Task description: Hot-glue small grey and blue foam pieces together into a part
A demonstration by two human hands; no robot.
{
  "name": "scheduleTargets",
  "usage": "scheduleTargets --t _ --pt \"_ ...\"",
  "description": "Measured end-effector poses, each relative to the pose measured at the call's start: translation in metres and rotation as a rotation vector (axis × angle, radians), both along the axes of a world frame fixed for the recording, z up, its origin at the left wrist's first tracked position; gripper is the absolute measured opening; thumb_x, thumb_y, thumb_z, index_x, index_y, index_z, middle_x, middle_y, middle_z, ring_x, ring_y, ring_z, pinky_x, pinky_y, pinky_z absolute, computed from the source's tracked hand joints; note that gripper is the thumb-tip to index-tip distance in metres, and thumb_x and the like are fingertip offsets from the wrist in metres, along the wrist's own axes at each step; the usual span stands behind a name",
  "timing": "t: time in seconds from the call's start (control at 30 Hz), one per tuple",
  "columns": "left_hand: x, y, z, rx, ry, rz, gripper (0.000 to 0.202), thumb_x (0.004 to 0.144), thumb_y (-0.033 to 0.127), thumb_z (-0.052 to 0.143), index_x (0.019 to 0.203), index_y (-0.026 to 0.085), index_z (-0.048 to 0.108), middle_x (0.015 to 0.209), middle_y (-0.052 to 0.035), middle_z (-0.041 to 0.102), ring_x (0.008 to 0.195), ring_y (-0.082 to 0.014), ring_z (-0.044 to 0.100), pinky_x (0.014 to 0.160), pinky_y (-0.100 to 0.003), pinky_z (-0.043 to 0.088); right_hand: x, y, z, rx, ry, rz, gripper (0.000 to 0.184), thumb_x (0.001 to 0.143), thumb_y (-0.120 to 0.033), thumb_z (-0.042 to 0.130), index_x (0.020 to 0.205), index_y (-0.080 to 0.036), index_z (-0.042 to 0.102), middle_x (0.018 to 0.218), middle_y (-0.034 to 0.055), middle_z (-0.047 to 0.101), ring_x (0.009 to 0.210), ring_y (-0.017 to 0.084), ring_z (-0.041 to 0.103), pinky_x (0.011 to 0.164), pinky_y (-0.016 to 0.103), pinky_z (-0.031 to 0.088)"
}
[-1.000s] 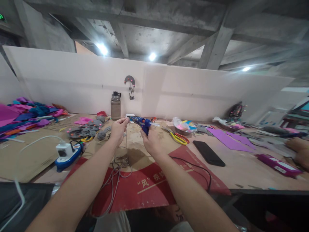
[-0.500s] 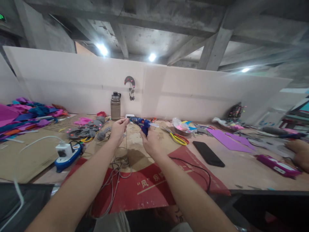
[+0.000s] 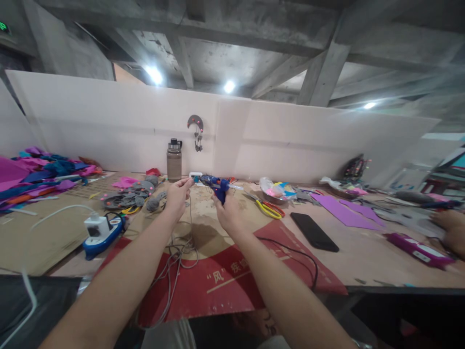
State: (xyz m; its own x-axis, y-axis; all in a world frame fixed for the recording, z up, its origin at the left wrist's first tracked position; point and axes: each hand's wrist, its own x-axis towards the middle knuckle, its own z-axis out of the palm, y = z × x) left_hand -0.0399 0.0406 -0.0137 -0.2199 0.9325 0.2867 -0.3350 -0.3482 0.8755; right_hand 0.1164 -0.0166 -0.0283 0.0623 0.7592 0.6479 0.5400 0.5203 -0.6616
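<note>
My right hand (image 3: 228, 211) is wrapped around the handle of a blue hot glue gun (image 3: 219, 186), its nozzle pointing left and a clear glue stick out of its back. The fingertips of my left hand (image 3: 178, 198) are pinched just left of the nozzle, with a small gap between. A thin grey cord (image 3: 191, 215) hangs from that pinch to a loose tangle on the red-and-tan board (image 3: 232, 286). The bit at my left fingertips is too small to make out.
Left stand a blue power strip (image 3: 98, 247), grey felt pieces (image 3: 132, 196) and a bottle (image 3: 174, 162). To the right lie yellow-handled scissors (image 3: 269, 209), a black phone (image 3: 314, 231), purple sheets (image 3: 341, 211) and a magenta power strip (image 3: 417, 249). Another person's hand (image 3: 450, 228) is far right.
The glue gun has shifted slightly right, so its nozzle now sits a little away from my left fingertips. My left hand keeps its pinch in nearly the same place.
</note>
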Motion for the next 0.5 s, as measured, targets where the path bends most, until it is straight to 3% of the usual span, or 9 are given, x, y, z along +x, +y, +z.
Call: scheduleTargets --t 0.17,0.37,0.5 --pt "-0.004 0.002 -0.001 -0.019 -0.039 -0.003 0.044 0.047 0.039 0.078 0.080 0.012 0.065 0.058 0.0029 0.053 0.039 -0.0011 0.030 0.037 -0.019 0.011 0.013 0.019 -0.008 -0.141 0.114 -0.053 0.027 0.079 -0.034 0.045 0.098 -0.017 0.054 0.074 0.0035 0.061 0.061 0.016 0.056 0.060 0.028 0.044" --pt "0.004 -0.003 -0.001 0.009 0.076 0.015 0.035 0.054 0.036 0.074 0.078 0.013 0.066 0.056 0.0027 0.053 0.040 -0.0026 0.030 0.038 -0.020 0.013 0.032 0.049 -0.032 -0.274 -0.076 -0.158 0.011 0.067 -0.028 0.056 0.061 -0.018 0.055 0.054 0.0018 0.056 0.052 0.016 0.052 0.052 0.027 0.041" --pt "0.016 -0.014 0.001 0.039 0.172 0.027 0.027 0.058 0.034 0.071 0.076 0.014 0.068 0.053 0.0025 0.053 0.042 -0.0049 0.034 0.041 -0.020 0.020 0.043 0.049 -0.040 -0.233 -0.108 -0.229 0.015 0.061 -0.022 0.061 0.053 -0.019 0.049 0.058 0.0066 0.057 0.064 0.019 0.056 0.061 0.031 0.043"
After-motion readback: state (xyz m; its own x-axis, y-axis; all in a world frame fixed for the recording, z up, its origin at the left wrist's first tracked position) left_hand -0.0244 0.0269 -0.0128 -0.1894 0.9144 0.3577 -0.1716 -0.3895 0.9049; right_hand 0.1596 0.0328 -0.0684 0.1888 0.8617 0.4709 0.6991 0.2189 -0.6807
